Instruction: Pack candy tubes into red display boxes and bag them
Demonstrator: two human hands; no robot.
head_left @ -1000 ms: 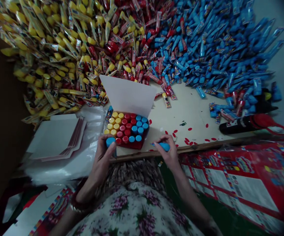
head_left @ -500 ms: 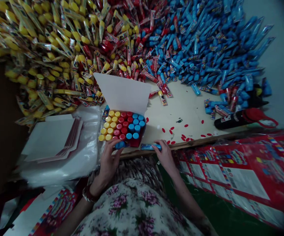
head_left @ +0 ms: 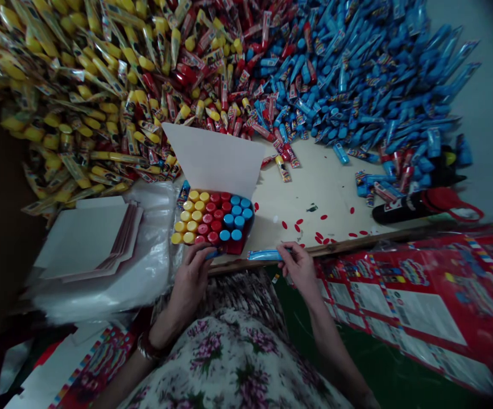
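Note:
An open carton (head_left: 216,159) stands at the table's front edge, its white lid raised at the back. Packed upright in it are tubes with yellow caps (head_left: 188,206), red caps (head_left: 215,211) and blue caps (head_left: 237,210); a dark red gap shows at its front right corner. My left hand (head_left: 191,279) is closed on a blue tube (head_left: 212,254) just in front of the carton, mostly hidden by the fingers. To the right, my right hand (head_left: 299,270) pinches one end of a blue wrapped tube (head_left: 264,255), which points left toward the carton.
Large heaps of yellow tubes (head_left: 96,68), red tubes (head_left: 224,94) and blue tubes (head_left: 357,85) cover the back of the table. White cards (head_left: 84,238) lie on plastic at left. Red oval bits (head_left: 319,236), a black bottle (head_left: 400,209) and red printed sheets (head_left: 425,295) are at right.
My right hand has moved a little to the right with its blue wrapped tube. The fingers of my left hand now cover more of its blue tube.

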